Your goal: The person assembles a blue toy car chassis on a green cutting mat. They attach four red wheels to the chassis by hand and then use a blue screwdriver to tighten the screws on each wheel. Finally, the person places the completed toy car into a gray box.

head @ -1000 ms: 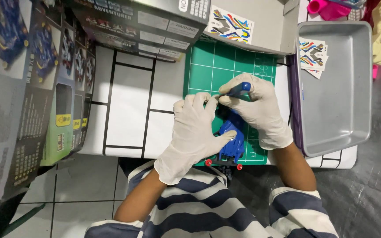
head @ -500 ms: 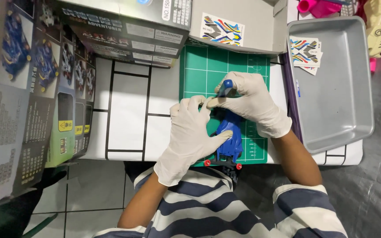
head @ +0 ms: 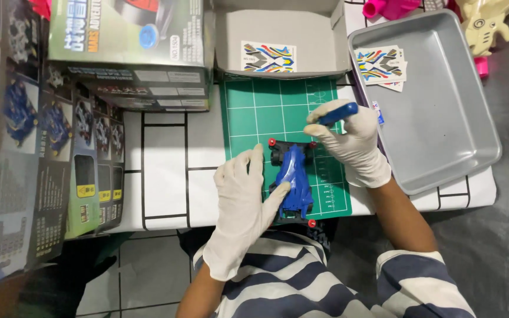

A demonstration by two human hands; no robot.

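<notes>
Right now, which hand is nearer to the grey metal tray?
Right. The right hand, holding a blue tool, is just beside the grey metal tray; the left hand is farther, across the blue toy car.

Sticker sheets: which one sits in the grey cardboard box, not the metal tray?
The single sticker sheet lying flat in the open grey box above the green mat. The other sheets are stacked in the metal tray.

The white table (head: 166,171) carries a green cutting mat (head: 266,112), grey tray (head: 443,118) and, seemingly, cardboard boxes (head: 131,53).
</notes>
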